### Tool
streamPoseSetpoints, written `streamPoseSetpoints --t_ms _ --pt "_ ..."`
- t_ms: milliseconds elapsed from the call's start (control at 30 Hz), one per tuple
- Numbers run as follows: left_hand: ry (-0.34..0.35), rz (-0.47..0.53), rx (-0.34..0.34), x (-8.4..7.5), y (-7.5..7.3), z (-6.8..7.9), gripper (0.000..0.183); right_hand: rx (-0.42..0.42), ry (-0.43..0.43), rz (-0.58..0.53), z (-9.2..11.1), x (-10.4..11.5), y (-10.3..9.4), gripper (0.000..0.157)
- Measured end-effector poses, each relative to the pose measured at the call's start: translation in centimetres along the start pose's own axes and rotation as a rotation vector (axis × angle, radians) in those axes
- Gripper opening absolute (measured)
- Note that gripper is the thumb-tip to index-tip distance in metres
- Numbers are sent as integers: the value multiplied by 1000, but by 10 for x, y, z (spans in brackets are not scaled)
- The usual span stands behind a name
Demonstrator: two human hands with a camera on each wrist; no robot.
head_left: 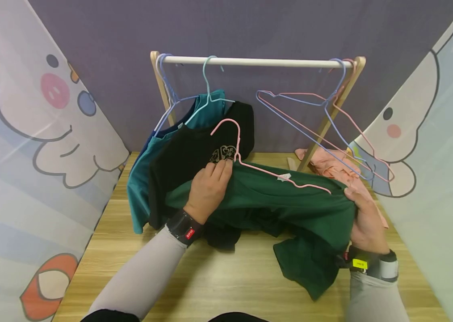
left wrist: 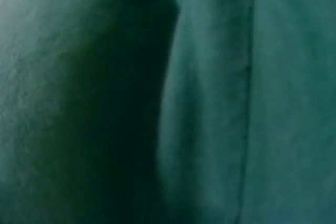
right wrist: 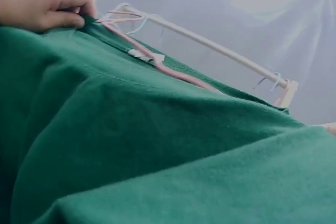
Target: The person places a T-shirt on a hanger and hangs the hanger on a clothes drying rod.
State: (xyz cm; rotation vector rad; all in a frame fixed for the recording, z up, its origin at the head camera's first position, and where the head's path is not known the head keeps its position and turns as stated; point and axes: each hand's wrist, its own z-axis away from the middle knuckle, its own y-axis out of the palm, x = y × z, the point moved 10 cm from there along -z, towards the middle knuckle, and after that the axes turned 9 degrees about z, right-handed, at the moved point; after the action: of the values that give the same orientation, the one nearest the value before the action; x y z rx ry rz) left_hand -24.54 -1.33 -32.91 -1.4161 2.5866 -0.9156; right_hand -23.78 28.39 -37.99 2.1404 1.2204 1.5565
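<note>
A dark green shirt (head_left: 291, 201) is stretched between my two hands above the table. Fingers of my left hand (head_left: 208, 190) pinch its neckline close to the neck of a pink hanger (head_left: 237, 142). The hanger's hook stands up; its right arm crosses a white collar tag (head_left: 284, 177), with the tip visible near the far end of the neckline. My right hand (head_left: 365, 219) grips the neckline's right end, thumb on top. Green cloth (left wrist: 210, 103) fills the left wrist view. From the right wrist, the left hand (right wrist: 50, 6) shows beside the hanger (right wrist: 178, 73); the hanger's left arm is hidden.
A rack with a white rail (head_left: 274, 61) stands behind. At its left hang a black shirt (head_left: 186, 147) on a light blue hanger (head_left: 207, 85) and teal clothing (head_left: 138, 192). Bare blue (head_left: 327, 105) and pink hangers hang right, above peach cloth (head_left: 331, 165) on the table.
</note>
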Motion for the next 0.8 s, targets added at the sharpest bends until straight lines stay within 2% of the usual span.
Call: streamPoseSetpoints --t_ms 67,100,133,200,233,300,333,367,467,567,667,800 --pt "17 -7 -8 -2 -1 1 25 -3 9 -34 0 2 1 56" --pt "22 1 -13 -3 -2 1 25 -33 -1 -24 2 5 0 54" --pt "24 12 -15 -4 -2 2 25 -75 -14 43 4 7 -2 51" --pt "13 52 -4 -5 -3 2 25 -207 -53 260 6 14 -6 40" --pt "-1 92 1 -4 -3 2 25 -298 -77 376 10 19 -8 33" --pt "-47 185 4 -3 -5 1 21 -448 -80 694 15 28 -9 19" --pt "-75 230 4 -1 -8 0 20 -504 -69 827 15 31 -7 13" --pt "-103 276 3 0 -10 -2 18 -521 -60 964 14 34 -2 9" --pt "-180 385 7 3 -16 -8 15 -482 -58 1304 8 38 17 10" --pt "-221 443 46 2 -18 -13 14 -406 -127 1559 3 36 39 12" --pt "-229 474 89 -5 -18 -15 14 -341 -191 1660 -1 26 57 17" --pt "-206 518 107 -15 -19 -17 13 -208 -209 1709 -5 -1 75 23"
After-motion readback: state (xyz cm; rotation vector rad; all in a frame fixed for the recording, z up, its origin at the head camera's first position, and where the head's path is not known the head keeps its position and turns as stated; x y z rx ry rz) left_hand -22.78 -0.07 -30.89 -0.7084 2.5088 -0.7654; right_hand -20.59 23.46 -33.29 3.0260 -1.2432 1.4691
